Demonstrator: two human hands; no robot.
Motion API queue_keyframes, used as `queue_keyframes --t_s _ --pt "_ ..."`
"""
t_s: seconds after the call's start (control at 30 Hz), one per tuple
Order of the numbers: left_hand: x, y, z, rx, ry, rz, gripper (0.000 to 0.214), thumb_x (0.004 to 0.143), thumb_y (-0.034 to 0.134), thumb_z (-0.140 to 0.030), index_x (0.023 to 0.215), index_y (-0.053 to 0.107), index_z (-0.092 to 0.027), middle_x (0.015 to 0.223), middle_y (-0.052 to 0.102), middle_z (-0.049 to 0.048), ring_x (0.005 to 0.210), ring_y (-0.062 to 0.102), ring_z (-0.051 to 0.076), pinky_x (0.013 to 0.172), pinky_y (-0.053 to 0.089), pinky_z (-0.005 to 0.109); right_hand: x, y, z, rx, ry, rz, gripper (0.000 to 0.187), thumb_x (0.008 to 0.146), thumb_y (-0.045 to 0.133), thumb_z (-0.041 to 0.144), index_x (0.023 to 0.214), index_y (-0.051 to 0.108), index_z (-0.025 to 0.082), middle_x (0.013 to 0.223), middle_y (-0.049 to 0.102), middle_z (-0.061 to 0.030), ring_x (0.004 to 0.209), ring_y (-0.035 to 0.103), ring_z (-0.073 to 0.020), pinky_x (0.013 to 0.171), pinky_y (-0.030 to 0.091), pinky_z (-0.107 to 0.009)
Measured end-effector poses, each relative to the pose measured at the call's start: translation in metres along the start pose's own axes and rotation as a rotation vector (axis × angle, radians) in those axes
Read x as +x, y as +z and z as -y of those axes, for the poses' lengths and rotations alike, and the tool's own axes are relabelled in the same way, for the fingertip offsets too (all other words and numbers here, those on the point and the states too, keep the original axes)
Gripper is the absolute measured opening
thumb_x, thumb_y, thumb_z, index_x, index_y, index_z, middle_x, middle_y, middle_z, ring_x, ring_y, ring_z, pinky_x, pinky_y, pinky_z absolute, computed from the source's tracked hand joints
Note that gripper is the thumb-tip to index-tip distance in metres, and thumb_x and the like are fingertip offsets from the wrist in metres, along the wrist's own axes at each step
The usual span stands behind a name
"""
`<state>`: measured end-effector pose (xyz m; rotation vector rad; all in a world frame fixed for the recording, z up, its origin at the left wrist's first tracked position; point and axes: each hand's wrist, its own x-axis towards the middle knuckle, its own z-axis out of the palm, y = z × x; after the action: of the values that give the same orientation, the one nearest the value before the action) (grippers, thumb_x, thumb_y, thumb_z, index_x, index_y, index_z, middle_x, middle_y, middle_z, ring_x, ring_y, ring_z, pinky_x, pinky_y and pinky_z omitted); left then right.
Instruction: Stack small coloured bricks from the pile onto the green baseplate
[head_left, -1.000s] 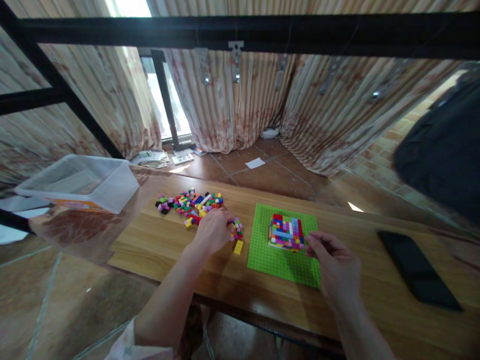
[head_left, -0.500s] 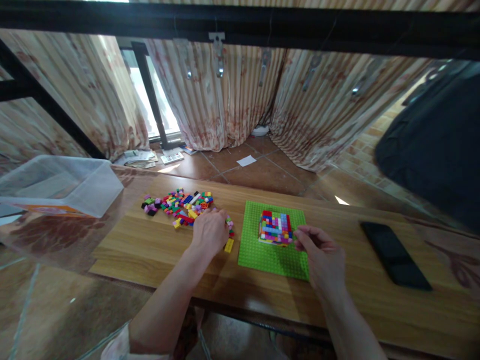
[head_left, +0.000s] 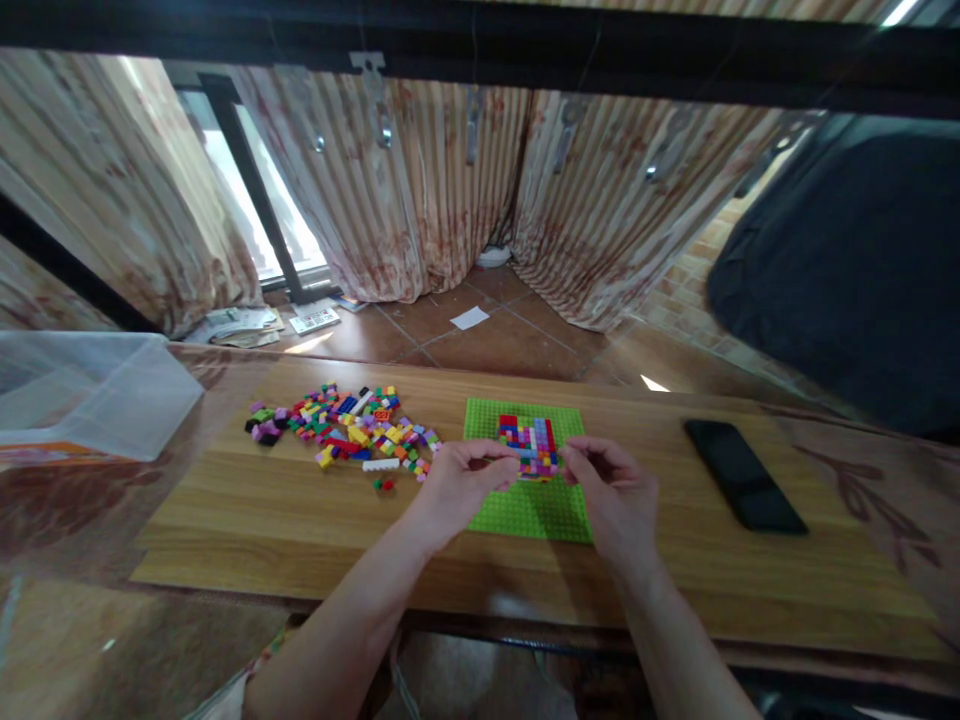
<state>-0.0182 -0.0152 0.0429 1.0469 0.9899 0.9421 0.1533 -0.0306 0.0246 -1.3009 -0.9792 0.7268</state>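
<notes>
Head view, the only one. The block build [head_left: 529, 437], multicoloured and squarish, sits on the green baseplate [head_left: 529, 518] on the table [head_left: 300, 545]. Left hand [head_left: 457, 492]: thumb and fingertips drawn together at the build's near left, partly covering it. Right hand [head_left: 616, 492]: fingertips bunched at its right edge. The two hands are apart from each other, on either side of the build. Cannot tell whether either pinch holds a small brick, nor whether the fingertips touch the build or are just beside it.

Loose bricks [head_left: 358, 430] lie spread to the left of the baseplate; a long white brick [head_left: 381, 465] lies at their near side. Dark phone [head_left: 744, 475] to the right, well apart from the work.

Step in hand, as judged: close fingertip work at the build. Next move seems to call for fine alignment with the studs, the right hand steadying and light pressure from above.
</notes>
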Motion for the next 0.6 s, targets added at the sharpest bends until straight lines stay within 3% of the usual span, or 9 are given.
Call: queue_keyframes --t_s 0.1,0.23,0.37,0.6 --pt "0.001 0.011 0.002 -0.084 -0.044 0.001 0.023 0.067 0.077 -0.032 0.080 0.076 -0.014 0.067 0.070 0.0025 0.063 0.059 0.011 0.065 0.047 0.024 -0.006 -0.003 0.003 -0.133 -0.148 0.109 0.013 0.077 0.071 0.033 0.082 0.073 0.021 0.078 0.071 -0.0027 0.070 0.064 -0.0157 0.065 0.053 -0.029" --pt "0.003 0.013 0.001 -0.141 -0.073 -0.012 0.025 0.065 0.079 -0.036 0.077 0.075 -0.014 0.064 0.068 0.0020 0.061 0.058 0.010 0.060 0.046 0.022 -0.012 -0.003 0.007 -0.243 -0.316 0.275 0.013 0.083 0.065 0.029 0.092 0.074 0.026 0.092 0.071 -0.0038 0.079 0.064 -0.0164 0.068 0.053 -0.029" --pt "0.004 0.013 0.001 -0.160 -0.086 -0.017 0.026 0.064 0.080 -0.037 0.074 0.074 -0.014 0.061 0.064 -0.0001 0.057 0.055 0.008 0.055 0.042 0.020 -0.012 -0.002 0.010 -0.279 -0.328 0.343 0.017 0.086 0.063 0.030 0.099 0.073 0.028 0.096 0.069 -0.0040 0.079 0.063 -0.0158 0.070 0.053 -0.030" --pt "0.005 0.014 0.003 -0.087 -0.052 0.029 0.030 0.068 0.076 -0.042 0.071 0.069 -0.013 0.055 0.059 -0.0022 0.049 0.049 0.007 0.049 0.037 0.020 -0.013 -0.002 0.012 -0.318 -0.336 0.427 0.013 0.088 0.062 0.031 0.093 0.072 0.026 0.092 0.070 -0.0034 0.084 0.064 -0.0167 0.076 0.052 -0.031"
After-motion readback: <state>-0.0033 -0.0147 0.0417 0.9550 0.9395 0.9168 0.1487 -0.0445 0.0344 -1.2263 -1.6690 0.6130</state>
